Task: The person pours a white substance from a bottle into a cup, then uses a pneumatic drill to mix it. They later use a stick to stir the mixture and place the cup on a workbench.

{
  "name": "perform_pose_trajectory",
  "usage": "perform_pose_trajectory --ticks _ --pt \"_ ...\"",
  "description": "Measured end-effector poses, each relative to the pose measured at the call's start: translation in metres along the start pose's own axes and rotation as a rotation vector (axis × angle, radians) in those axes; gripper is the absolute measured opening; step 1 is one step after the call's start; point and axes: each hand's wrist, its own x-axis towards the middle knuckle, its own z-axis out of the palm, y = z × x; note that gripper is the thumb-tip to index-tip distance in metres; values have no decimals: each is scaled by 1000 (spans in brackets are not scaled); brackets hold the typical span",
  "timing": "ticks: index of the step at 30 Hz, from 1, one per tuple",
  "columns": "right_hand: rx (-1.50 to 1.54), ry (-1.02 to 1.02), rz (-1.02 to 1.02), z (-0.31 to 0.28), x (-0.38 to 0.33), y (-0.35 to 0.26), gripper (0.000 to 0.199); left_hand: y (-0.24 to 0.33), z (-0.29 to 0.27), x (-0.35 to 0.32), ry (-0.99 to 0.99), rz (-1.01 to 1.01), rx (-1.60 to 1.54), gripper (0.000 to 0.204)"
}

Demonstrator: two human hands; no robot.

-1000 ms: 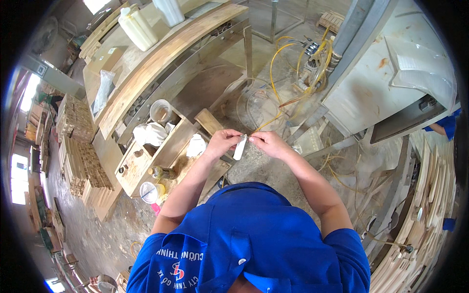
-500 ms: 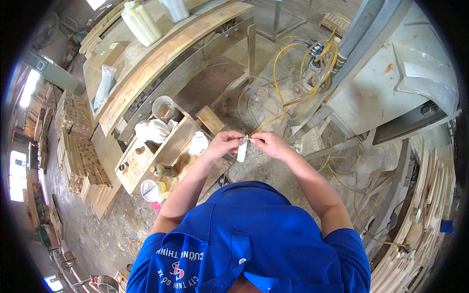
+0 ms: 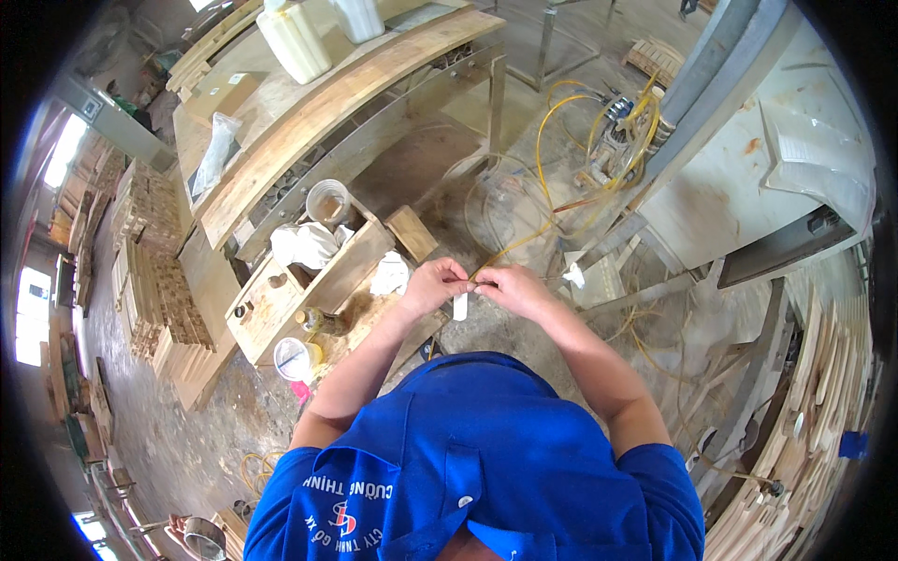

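Note:
My left hand [image 3: 432, 283] and my right hand [image 3: 510, 288] meet in front of my chest, fingertips pinched together on the end of a thin yellow hose [image 3: 543, 164] that runs up to a coil by the machine. A small white strip [image 3: 460, 307] hangs down between the two hands. Which hand holds the strip is hard to tell. Both hands are closed around the hose end. My blue shirt fills the lower part of the view.
A wooden tray [image 3: 309, 290] with white rags, a cup and bottles sits at left, below a long wooden bench [image 3: 318, 122] bearing white jugs [image 3: 295, 42]. Stacked wood pieces [image 3: 154, 280] lie far left, planks [image 3: 823, 411] at right. A grey machine [image 3: 748, 178] stands upper right.
The hands have stayed together on the hose end, shifting only slightly. The white strip now hangs more directly beneath them.

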Motion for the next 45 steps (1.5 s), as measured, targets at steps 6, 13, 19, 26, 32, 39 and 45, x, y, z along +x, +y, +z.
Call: perform_pose_trajectory --ticks 6,13,19,26,32,39,45 --pt "108 -56 -25 14 4 9 21 13 8 -17 128 168 464 29" --pt "95 -57 -134 29 8 15 22 9 -6 -17 -13 65 337 33" --pt "-6 -162 -75 29 8 7 22 -10 -8 -18 -65 -57 310 31" --pt "75 -73 -217 37 13 15 18 -43 -13 -15 -109 -119 -126 24" --pt "388 -34 57 38 18 29 19 -41 -10 -18 93 -70 -268 17" --pt "322 -109 128 37 20 20 17 -51 -11 -23 287 -5 222 19" --pt "372 -49 191 48 16 16 18 -58 -4 -26 295 165 666 22"
